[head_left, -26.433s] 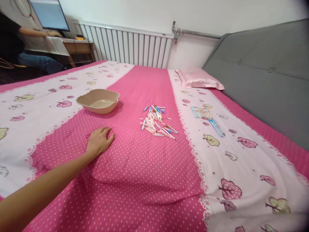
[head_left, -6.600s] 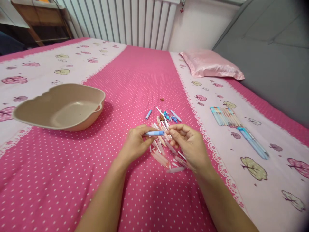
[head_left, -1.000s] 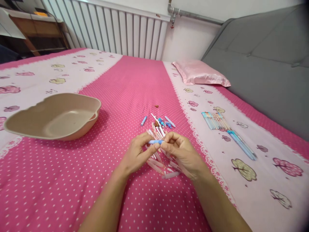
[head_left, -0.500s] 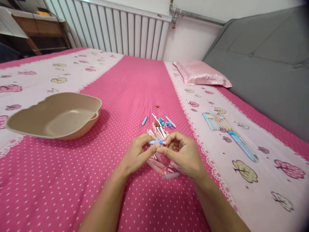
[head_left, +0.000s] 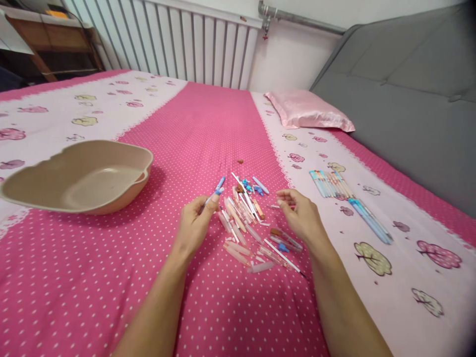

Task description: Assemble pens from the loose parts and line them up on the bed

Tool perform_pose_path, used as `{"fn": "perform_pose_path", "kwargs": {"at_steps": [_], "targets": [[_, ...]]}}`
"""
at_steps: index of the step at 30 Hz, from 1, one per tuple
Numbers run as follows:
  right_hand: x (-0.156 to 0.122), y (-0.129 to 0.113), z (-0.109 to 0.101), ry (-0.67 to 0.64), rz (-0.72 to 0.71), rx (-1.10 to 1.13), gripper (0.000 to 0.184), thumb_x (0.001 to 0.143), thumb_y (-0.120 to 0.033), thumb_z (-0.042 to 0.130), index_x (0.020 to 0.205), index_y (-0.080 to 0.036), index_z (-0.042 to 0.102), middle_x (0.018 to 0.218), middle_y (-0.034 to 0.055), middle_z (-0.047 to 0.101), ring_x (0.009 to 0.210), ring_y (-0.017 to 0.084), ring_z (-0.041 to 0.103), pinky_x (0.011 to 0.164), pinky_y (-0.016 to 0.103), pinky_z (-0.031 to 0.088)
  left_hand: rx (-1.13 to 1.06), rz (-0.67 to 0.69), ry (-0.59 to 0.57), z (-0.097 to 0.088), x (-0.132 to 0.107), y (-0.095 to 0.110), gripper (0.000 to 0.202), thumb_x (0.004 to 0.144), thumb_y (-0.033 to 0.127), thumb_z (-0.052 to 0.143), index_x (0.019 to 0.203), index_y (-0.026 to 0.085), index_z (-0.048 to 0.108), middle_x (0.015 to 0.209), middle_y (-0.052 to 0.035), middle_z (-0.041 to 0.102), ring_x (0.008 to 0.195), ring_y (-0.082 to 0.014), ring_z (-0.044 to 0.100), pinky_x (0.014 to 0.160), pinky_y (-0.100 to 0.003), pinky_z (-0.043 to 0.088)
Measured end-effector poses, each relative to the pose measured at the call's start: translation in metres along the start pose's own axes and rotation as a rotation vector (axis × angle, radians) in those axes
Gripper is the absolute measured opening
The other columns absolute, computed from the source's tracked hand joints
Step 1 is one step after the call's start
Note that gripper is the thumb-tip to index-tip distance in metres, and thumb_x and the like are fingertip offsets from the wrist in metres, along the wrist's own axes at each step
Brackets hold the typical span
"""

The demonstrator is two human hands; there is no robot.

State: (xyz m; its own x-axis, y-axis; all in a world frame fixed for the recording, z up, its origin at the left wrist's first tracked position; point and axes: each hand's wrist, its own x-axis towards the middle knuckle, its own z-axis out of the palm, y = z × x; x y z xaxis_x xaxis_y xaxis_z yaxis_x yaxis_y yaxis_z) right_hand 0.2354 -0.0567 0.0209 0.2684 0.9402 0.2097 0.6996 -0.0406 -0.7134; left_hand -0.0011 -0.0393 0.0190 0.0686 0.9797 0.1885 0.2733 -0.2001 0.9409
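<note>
My left hand (head_left: 194, 223) is closed around a light-blue pen barrel (head_left: 212, 196), thumb along its top. Apart from it, to the right, my right hand (head_left: 304, 214) pinches a small, thin, pale pen piece (head_left: 273, 206) at the fingertips; its exact kind is too small to tell. Between the hands lies a loose heap of pen parts: pale pink barrels (head_left: 235, 214), white refills (head_left: 249, 207), and blue clip pieces (head_left: 247, 186). Another blue pen part (head_left: 222, 181) lies just beyond the left fingertips. A blue piece (head_left: 283, 247) rests below the right hand.
A beige plastic basin (head_left: 92, 174) stands at the left on the pink dotted bedspread (head_left: 208, 124). Several pens lie in a row (head_left: 330, 184) at the right, with blue pens (head_left: 370, 220) beside them. A pink pillow (head_left: 308, 110) lies near the grey headboard (head_left: 401, 89).
My hands, earlier together at the blue pen barrel, have moved apart. The left keeps the barrel; the right has moved rightward with a small piece. The heap between them is now uncovered.
</note>
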Motion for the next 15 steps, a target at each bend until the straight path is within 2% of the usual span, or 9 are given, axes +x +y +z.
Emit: {"fn": "perform_pose_path", "kwargs": {"at_steps": [2,5,10,12,15], "targets": [[0.004,0.008,0.008,-0.027,-0.026,-0.081,0.029,0.082,-0.02,0.046,0.105,-0.014,0.063,0.101,0.012,0.069,0.092,0.024,0.063,0.085,0.04,0.047,0.024,-0.014,0.004,0.0,0.0,0.0,0.044,0.082,0.056,0.048,0.065,0.017,0.059,0.059,0.0005,0.049,0.06,-0.0145,0.043,0.055,-0.026,0.031],[0.007,0.016,0.022,-0.073,-0.139,-0.161,0.037,0.084,-0.018,0.04,0.116,-0.013,0.059,0.114,0.015,0.065,0.104,0.026,0.06,0.095,0.043,0.044,0.066,-0.029,0.01,0.0,-0.001,0.0,0.045,0.081,0.057,0.049,0.066,0.016,0.06,0.058,0.0001,0.051,0.059,-0.0148,0.045,0.054,-0.026,0.03],[0.013,0.027,0.046,-0.161,-0.363,-0.219,0.049,0.088,-0.019,0.035,0.136,-0.011,0.044,0.14,0.0153,0.046,0.13,0.025,0.041,0.109,0.045,0.031,0.07,-0.011,0.017,0.001,0.0,-0.001,0.045,0.082,0.056,0.048,0.063,0.016,0.058,0.053,0.0026,0.042,0.053,-0.0125,0.038,0.051,-0.025,0.027],[0.015,0.031,0.054,-0.207,-0.387,-0.242,0.052,0.089,-0.019,0.033,0.139,-0.007,0.04,0.145,0.0171,0.04,0.135,0.026,0.035,0.111,0.045,0.028,0.067,0.0,0.011,0.001,0.0,-0.001,0.044,0.082,0.055,0.048,0.063,0.016,0.058,0.053,0.0032,0.04,0.052,-0.012,0.037,0.051,-0.025,0.027],[0.018,0.034,0.06,-0.21,-0.369,-0.253,0.051,0.089,-0.017,0.033,0.139,-0.01,0.043,0.143,0.0165,0.043,0.132,0.026,0.039,0.11,0.045,0.03,0.065,0.01,0.006,0.002,0.0,-0.001,0.043,0.083,0.053,0.048,0.063,0.016,0.058,0.054,0.0025,0.044,0.054,-0.0123,0.04,0.052,-0.025,0.029]]}}
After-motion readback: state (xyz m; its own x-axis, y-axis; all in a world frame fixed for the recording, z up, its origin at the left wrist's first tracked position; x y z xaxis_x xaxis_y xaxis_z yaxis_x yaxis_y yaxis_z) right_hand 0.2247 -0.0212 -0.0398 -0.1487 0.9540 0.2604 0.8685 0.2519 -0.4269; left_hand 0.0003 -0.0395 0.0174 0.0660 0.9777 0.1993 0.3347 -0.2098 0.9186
